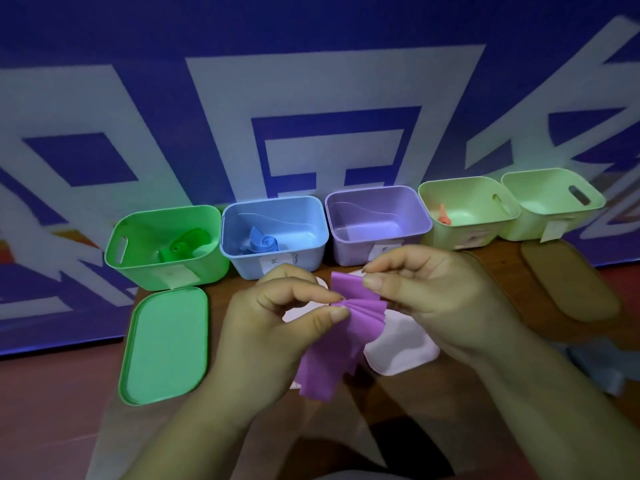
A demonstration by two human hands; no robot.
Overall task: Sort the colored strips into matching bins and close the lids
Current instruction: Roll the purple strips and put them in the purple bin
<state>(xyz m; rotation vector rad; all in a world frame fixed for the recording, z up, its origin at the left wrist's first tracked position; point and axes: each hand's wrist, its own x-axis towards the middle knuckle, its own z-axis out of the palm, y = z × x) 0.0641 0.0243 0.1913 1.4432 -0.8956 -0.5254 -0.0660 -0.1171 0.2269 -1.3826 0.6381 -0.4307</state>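
Five bins stand shoulder to shoulder along the far edge of the table [216, 299]: green bin [138, 268], blue bin [239, 265], purple bin [349, 252], pale green bin [436, 237], last pale green bin [540, 195]. We find no gap between them for fingers. All tops are open, so the way in is from above. Our left hand [273, 327] and right hand [433, 296], pinching the purple strip [332, 334], hang just before the purple bin's mouth. The green lid [166, 341] fills the table's left, a white lid [401, 348] lies under our hands, and a brown lid [571, 282] is at the right.

Held strip [332, 327]: purple
Bins, left to right: green [138, 268], blue [311, 258], lilac [349, 251], two pale green [450, 237]
Lid at lower left [166, 344]: green
Backdrop [311, 22]: blue with white shapes
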